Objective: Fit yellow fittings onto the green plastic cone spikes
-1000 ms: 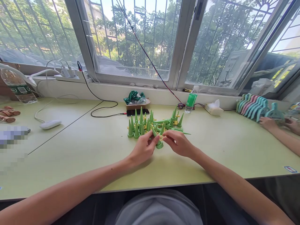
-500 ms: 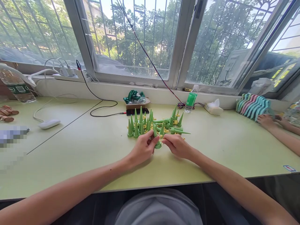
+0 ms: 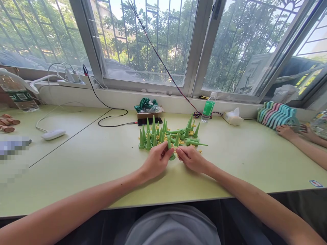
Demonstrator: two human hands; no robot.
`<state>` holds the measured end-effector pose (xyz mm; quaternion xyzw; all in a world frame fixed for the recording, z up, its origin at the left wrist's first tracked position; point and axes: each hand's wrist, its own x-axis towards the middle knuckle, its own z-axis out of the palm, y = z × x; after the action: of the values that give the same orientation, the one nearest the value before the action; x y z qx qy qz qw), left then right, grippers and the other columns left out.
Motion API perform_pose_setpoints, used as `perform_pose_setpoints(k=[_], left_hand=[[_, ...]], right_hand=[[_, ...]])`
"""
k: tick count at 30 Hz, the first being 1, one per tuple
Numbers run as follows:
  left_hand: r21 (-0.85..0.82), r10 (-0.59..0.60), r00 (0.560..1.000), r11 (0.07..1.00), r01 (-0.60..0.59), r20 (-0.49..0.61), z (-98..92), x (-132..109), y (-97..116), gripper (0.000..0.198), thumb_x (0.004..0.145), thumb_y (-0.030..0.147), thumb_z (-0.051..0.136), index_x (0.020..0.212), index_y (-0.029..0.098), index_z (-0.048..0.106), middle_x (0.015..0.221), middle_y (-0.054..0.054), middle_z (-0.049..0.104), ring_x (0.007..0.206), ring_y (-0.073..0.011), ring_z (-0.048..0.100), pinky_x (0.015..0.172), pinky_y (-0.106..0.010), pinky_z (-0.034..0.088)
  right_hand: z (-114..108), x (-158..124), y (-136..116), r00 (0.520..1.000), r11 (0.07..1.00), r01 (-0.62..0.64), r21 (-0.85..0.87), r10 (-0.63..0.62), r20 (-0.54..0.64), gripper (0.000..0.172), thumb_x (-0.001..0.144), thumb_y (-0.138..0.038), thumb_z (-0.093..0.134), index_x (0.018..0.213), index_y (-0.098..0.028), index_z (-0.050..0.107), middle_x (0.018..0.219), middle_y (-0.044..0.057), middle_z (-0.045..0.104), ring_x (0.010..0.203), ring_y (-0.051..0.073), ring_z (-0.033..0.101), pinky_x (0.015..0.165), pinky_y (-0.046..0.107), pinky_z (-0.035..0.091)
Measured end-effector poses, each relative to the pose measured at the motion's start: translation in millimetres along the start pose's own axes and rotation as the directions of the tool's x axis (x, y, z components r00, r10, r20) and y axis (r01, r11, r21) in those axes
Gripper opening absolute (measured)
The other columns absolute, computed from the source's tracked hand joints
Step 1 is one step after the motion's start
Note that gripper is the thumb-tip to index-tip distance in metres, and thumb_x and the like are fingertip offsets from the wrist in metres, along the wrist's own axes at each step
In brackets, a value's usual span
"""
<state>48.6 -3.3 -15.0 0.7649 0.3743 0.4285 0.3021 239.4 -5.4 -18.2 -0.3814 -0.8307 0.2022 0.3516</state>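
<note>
My left hand is closed around a green plant watering spike, its cone pointing up and its round base showing below the fingers. My right hand pinches a small yellow valve piece at the side of that spike, mostly hidden by the fingertips. Just beyond both hands stands a cluster of similar green spikes with yellow fittings. Several are upright, while others lie on their sides, like the spike at the right of the cluster.
Behind the spikes are a phone on a cable, a small box of plastic wrap, a water bottle and a tissue pack. At the right, another person's hands touch a row of coloured hangers. A white device lies left.
My right hand has moved slightly left and up, closer to the spike in my left hand. The other person's hands have shifted a little left along the hangers.
</note>
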Motion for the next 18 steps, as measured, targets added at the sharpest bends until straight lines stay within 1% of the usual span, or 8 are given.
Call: perform_pose_setpoints(k=[4, 5, 7, 9, 10, 15, 18], left_hand=[[-0.136, -0.089, 0.996, 0.987, 0.089, 0.001, 1.0, 1.0, 3.6, 0.034, 0.095, 0.043, 0.051, 0.072, 0.020, 0.040, 0.053, 0.006, 0.046, 0.043, -0.0089, 0.047, 0.043, -0.021, 0.036], [-0.162, -0.103, 0.995, 0.981, 0.102, 0.003, 1.0, 1.0, 4.3, 0.035, 0.095, 0.045, 0.051, 0.072, 0.020, 0.040, 0.053, 0.006, 0.045, 0.042, -0.0086, 0.047, 0.042, -0.021, 0.037], [-0.193, -0.125, 0.992, 0.973, 0.124, 0.007, 0.8, 1.0, 5.2, 0.037, 0.094, 0.047, 0.052, 0.073, 0.020, 0.040, 0.052, 0.007, 0.044, 0.041, -0.0082, 0.047, 0.042, -0.021, 0.037], [-0.206, -0.142, 0.990, 0.968, 0.141, 0.012, 0.8, 1.0, 5.4, 0.037, 0.094, 0.048, 0.052, 0.073, 0.020, 0.041, 0.052, 0.008, 0.043, 0.040, -0.0079, 0.047, 0.040, -0.020, 0.037], [-0.216, -0.148, 0.989, 0.965, 0.148, 0.017, 0.9, 1.1, 5.2, 0.038, 0.094, 0.049, 0.052, 0.073, 0.020, 0.041, 0.052, 0.008, 0.042, 0.039, -0.0078, 0.047, 0.040, -0.020, 0.037], [-0.266, -0.155, 0.987, 0.950, 0.162, 0.046, 1.6, 1.5, 2.6, 0.041, 0.093, 0.053, 0.054, 0.073, 0.020, 0.039, 0.054, 0.008, 0.042, 0.038, -0.0082, 0.049, 0.036, -0.020, 0.035], [-0.261, -0.143, 0.987, 0.952, 0.158, 0.076, 1.4, 1.2, 0.8, 0.039, 0.093, 0.053, 0.054, 0.075, 0.020, 0.042, 0.056, 0.007, 0.045, 0.039, -0.0093, 0.051, 0.036, -0.020, 0.037]], right_hand=[[-2.2, -0.4, 1.6, 0.999, 0.996, 0.027, -0.084, -0.030, -0.035, 0.041, 0.103, -0.044, 0.038, 0.070, -0.021, 0.042, 0.059, -0.005, 0.042, 0.053, 0.011, 0.037, 0.055, 0.025, 0.028], [-3.6, -1.0, 1.3, 0.999, 0.996, 0.028, -0.083, -0.031, -0.028, 0.037, 0.103, -0.044, 0.041, 0.074, -0.021, 0.045, 0.059, -0.006, 0.041, 0.052, 0.011, 0.036, 0.054, 0.025, 0.027], [-6.6, -2.3, 0.5, 0.999, 0.998, 0.034, -0.051, -0.034, -0.003, 0.025, 0.101, -0.043, 0.047, 0.091, -0.020, 0.050, 0.060, -0.007, 0.042, 0.052, 0.011, 0.037, 0.054, 0.024, 0.029], [-8.9, -3.4, 0.6, 0.999, 0.998, 0.048, -0.034, -0.047, 0.015, 0.023, 0.099, -0.042, 0.050, 0.106, -0.020, 0.050, 0.062, -0.008, 0.044, 0.052, 0.011, 0.039, 0.055, 0.023, 0.032], [-9.5, -3.8, 1.1, 0.998, 0.998, 0.058, -0.040, -0.057, 0.015, 0.024, 0.099, -0.041, 0.051, 0.109, -0.019, 0.050, 0.062, -0.008, 0.045, 0.053, 0.011, 0.040, 0.056, 0.023, 0.033], [-7.6, -4.6, 6.9, 0.995, 0.990, 0.099, -0.100, -0.102, -0.021, 0.022, 0.101, -0.041, 0.047, 0.101, -0.020, 0.053, 0.065, -0.004, 0.053, 0.054, 0.012, 0.045, 0.057, 0.023, 0.034], [-5.7, -4.7, 8.7, 0.992, 0.987, 0.119, -0.108, -0.124, -0.037, 0.023, 0.101, -0.042, 0.046, 0.096, -0.021, 0.052, 0.066, -0.003, 0.055, 0.054, 0.012, 0.045, 0.056, 0.024, 0.033]])
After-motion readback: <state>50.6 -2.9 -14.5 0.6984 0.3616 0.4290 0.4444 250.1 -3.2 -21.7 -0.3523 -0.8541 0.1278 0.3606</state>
